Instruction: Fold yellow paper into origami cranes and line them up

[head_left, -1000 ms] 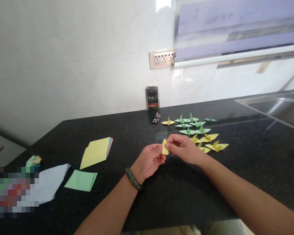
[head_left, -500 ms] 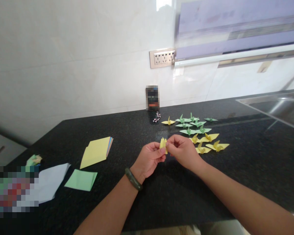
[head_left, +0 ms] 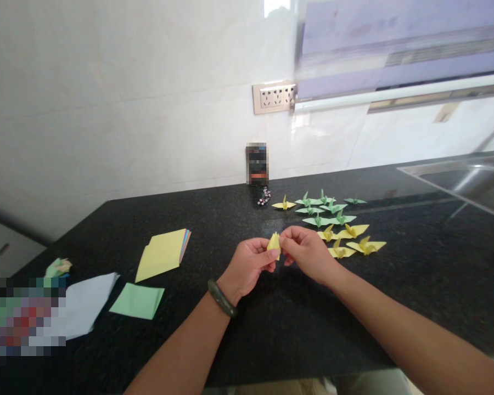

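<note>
Between both hands, above the dark counter, is a small folded piece of yellow origami paper [head_left: 274, 244] with pointed tips upward. My left hand [head_left: 249, 264], a dark green bangle on its wrist, pinches it from the left with the thumb across its front. My right hand [head_left: 303, 249] pinches its right edge with thumb and fingertips. Just beyond and right of my right hand lie several yellow paper cranes [head_left: 366, 246]. Behind them stand several green paper cranes [head_left: 333, 207]. One yellow crane [head_left: 284, 205] sits apart, left of the green ones.
On the left lie a stack of yellow-topped coloured paper [head_left: 160, 255], a green sheet [head_left: 137, 301], white paper [head_left: 91, 307] and a crumpled green piece [head_left: 59, 268]. A blurred-out dark object [head_left: 257, 164] leans on the wall. A metal sink [head_left: 473, 184] is at right.
The folded yellow paper has tilted slightly between my fingers, and its tips look closer together. Both hands keep their hold; the things on the counter have not moved.
</note>
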A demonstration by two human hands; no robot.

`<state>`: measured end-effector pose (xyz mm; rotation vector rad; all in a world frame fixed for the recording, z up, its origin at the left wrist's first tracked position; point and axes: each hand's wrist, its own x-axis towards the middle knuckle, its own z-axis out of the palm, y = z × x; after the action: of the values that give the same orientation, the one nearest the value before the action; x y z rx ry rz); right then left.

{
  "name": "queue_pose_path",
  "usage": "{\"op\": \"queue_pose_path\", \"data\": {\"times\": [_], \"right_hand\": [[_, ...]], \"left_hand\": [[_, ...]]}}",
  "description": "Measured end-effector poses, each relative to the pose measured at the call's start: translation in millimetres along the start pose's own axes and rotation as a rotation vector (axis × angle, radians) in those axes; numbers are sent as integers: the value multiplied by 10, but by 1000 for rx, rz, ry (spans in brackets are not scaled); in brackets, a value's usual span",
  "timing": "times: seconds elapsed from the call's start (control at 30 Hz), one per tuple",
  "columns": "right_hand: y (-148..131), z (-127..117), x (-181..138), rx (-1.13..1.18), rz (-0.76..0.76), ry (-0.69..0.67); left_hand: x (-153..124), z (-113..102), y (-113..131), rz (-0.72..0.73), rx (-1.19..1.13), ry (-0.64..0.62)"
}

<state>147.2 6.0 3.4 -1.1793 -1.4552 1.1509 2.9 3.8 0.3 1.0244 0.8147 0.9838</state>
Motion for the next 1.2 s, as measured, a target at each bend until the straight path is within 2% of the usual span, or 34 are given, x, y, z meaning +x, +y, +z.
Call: {"op": "queue_pose_path", "data": {"times": [0.13,0.23,0.3,0.4,0.5,0.67,0.87,1.07,1.2], "right_hand": [[-1,-20,29,-10,4,-4],[-22,-38,56,78,47,28],[-37,-42,59,126,73,31],[-56,-28,33,80,78,-30],[-69,-7,-1,5,53,-66],[-50,-5,-10,-15,24,-44],[-43,-26,-19,-21,-79,-31],[-20,-48,21,80,-31,-2],[-13,-51,34,128,-44,-36]], "left_hand": [[4,0,-11,-9,26,-3],[4,11,-32,4,55,-5],[4,21,-38,30,84,17],[4,32,-32,83,131,84],[4,42,-20,105,162,148],[-9,70,-12,113,213,193],[-22,96,-8,83,251,259],[-8,77,-9,50,207,139],[-11,65,-20,70,312,131]]}}
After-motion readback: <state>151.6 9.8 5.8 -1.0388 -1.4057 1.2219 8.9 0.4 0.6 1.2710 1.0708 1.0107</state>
